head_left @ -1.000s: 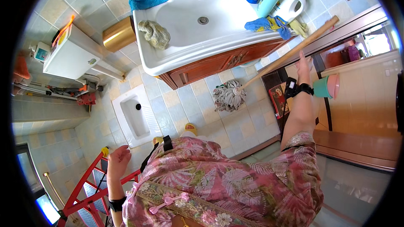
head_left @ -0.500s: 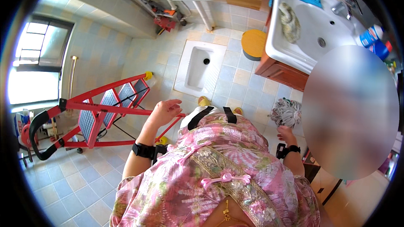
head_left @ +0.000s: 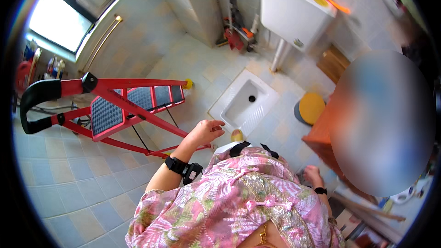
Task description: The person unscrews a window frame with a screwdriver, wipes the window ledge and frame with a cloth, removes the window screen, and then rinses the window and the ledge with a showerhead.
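My left hand [head_left: 206, 132] hangs in front of my body with its fingers stretched loosely forward, holding nothing. Just left of it stands a red folding stepladder [head_left: 107, 112] with grey steps and a black handle. Beyond the hand, a white squat toilet [head_left: 248, 103] is set into the tiled floor. My right hand [head_left: 313, 176] is lower at my right side, small and a little blurred, its fingers loosely bent and nothing visible in them. Nearest to that hand is a reddish-brown wooden cabinet [head_left: 321, 143]; the hand appears apart from it.
A white cistern [head_left: 294, 14] hangs on the far wall above its pipe. A round yellow-topped stool [head_left: 312, 109] stands by the cabinet. A window [head_left: 59, 20] and a gold-coloured rail [head_left: 102, 41] are at the left. A blurred patch hides the right side.
My view has turned rightward, so the toilet and stool sit farther right and the ladder looks closer. The basin and mop are no longer visible. Both hands remain without anything seen in them.
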Demonstrator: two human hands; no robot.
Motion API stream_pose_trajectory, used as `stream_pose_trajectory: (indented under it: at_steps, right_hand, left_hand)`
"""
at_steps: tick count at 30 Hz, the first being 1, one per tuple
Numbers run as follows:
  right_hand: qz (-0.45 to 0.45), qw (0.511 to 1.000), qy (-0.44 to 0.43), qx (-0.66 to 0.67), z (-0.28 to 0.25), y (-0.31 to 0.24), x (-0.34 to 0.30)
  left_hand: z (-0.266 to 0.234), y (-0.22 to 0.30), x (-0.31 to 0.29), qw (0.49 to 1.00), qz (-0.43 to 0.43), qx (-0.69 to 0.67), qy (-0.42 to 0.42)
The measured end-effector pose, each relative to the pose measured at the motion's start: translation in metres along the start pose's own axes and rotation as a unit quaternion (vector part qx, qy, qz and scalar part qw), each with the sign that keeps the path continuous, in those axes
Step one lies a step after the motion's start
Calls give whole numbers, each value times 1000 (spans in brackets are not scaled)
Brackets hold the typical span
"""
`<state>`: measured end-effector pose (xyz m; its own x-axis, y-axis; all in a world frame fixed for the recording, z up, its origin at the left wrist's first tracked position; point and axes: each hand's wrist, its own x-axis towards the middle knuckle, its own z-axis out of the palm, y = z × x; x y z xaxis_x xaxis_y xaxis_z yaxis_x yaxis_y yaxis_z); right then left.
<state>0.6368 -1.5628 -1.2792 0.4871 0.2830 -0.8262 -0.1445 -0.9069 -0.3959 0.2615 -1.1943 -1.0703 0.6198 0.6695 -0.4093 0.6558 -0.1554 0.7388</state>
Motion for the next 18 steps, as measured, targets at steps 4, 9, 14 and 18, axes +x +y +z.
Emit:
stream_pose_trajectory:
  at_steps: [4,9,14,18]
  right_hand:
    - [18,996,-21,-80,35,-107,4]
    - [-76,987,-51,-133,95,-249,54]
    - [-148,960,-118,-205,156,-385,74]
    - [-143,943,-160,-255,190,-494,86]
  left_hand:
    - [-52,-28,13,998,-5,-36,50]
    - [-106,-60,18,987,20,-62,146]
    - [-148,-67,40,975,19,-120,184]
    - [-179,-76,70,944,-2,-208,255]
